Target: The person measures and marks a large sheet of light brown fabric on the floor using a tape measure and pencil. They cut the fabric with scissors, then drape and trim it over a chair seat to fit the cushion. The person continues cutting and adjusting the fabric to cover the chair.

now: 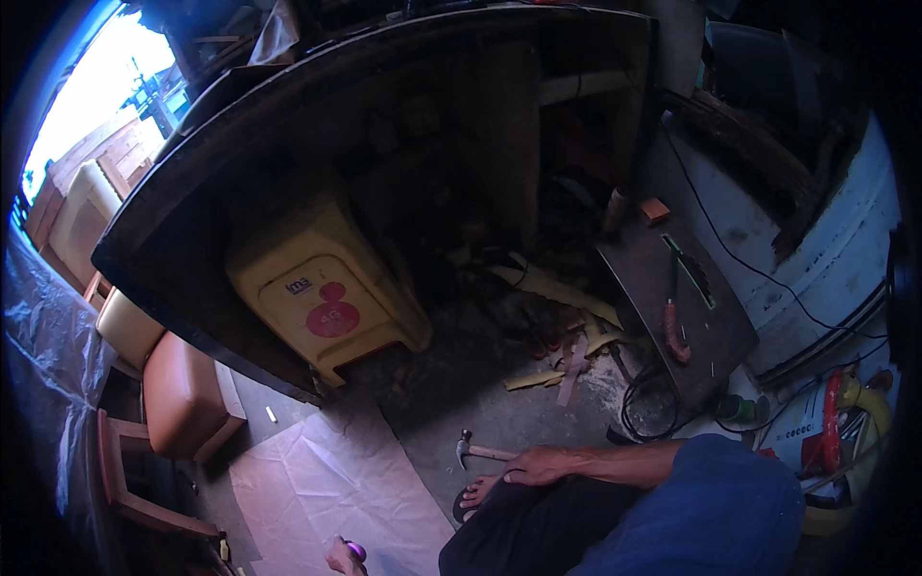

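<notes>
The right hand [540, 465], resting at the dark-trousered knee [509, 514], is closed around the end of a claw hammer's [492, 453] wooden handle, so the metal head juts out to the left of the grip, above the sandalled foot [477, 492] and beyond the right edge of the pale sheet [322, 470]. Over the sheet's near part, the left hand [340, 557] grips a small purple object [356, 551], which shows at the hand's right side, its kind unclear.
</notes>
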`<control>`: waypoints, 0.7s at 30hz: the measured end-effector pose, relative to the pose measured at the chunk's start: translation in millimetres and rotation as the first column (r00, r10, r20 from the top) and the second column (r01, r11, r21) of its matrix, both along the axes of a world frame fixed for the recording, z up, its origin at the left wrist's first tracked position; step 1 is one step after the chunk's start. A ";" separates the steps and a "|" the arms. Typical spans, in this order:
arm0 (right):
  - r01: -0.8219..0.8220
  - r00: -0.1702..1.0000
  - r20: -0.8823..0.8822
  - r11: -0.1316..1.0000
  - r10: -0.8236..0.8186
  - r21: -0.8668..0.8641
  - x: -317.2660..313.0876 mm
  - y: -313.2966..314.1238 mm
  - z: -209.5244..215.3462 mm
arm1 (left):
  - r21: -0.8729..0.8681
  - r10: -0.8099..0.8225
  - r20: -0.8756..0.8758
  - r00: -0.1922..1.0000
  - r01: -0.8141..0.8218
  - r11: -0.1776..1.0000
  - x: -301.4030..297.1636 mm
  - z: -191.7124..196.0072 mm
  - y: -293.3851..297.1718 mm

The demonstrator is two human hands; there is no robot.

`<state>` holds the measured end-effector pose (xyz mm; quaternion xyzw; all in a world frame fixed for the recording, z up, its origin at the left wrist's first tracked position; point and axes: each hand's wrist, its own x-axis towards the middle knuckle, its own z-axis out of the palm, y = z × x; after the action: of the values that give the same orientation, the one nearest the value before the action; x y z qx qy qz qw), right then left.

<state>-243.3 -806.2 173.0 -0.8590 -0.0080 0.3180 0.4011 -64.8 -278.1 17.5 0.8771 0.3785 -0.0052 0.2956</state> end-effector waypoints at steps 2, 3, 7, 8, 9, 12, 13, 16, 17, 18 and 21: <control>0.070 0.978 -0.178 0.971 -0.113 -0.229 -54.2 -29.4 -20.6 | -0.102 0.024 0.076 0.997 -0.016 0.995 21.2 11.5 -35.1; 0.057 0.942 -0.304 0.958 -0.145 -0.280 -79.5 -39.6 -29.9 | -0.055 0.036 0.035 0.999 -0.034 0.998 36.6 16.7 -54.4; 0.374 0.835 -0.360 0.909 -0.417 -0.185 -185.1 -63.9 -61.4 | -0.079 -0.184 0.054 0.981 0.188 0.979 88.1 29.1 -141.2; 0.397 0.807 -0.369 0.886 -0.462 -0.241 -208.5 -67.3 -69.9 | -0.078 -0.282 0.077 0.956 0.288 0.955 95.6 33.6 -159.0; 0.417 0.779 -0.379 0.864 -0.500 -0.282 -230.4 -68.1 -78.9 | -0.070 -0.371 0.116 0.921 0.381 0.922 102.7 39.1 -174.5; 0.554 0.663 -0.323 0.732 -0.676 -0.397 -291.8 -59.7 -102.0 | -0.118 -0.496 0.178 0.850 0.519 0.846 113.0 51.2 -209.6; 0.590 0.612 -0.307 0.679 -0.729 -0.437 -308.0 -54.1 -109.1 | -0.131 -0.518 0.179 0.837 0.542 0.830 115.3 54.5 -213.4; 0.753 0.489 -0.252 0.550 -0.835 -0.361 -341.6 -39.5 -127.7 | -0.119 -0.542 0.185 0.820 0.566 0.816 112.7 51.8 -203.3; 0.776 0.481 -0.227 0.532 -0.847 -0.338 -348.8 -35.4 -132.4 | -0.118 -0.549 0.126 0.826 0.562 0.818 111.8 47.9 -192.7; 0.799 0.448 -0.238 0.506 -0.861 -0.326 -355.3 -33.6 -135.6 | -0.097 -0.516 0.108 0.849 0.526 0.845 108.8 41.0 -180.5; 0.828 0.411 -0.260 0.477 -0.874 -0.295 -360.8 -36.1 -142.9 | 0.025 -0.457 -0.055 0.888 0.459 0.888 104.3 18.6 -139.3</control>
<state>-604.1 -842.3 30.1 -0.6869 0.5255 0.2277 0.4475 39.5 -417.4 36.2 0.9466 0.1682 -0.0886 0.2605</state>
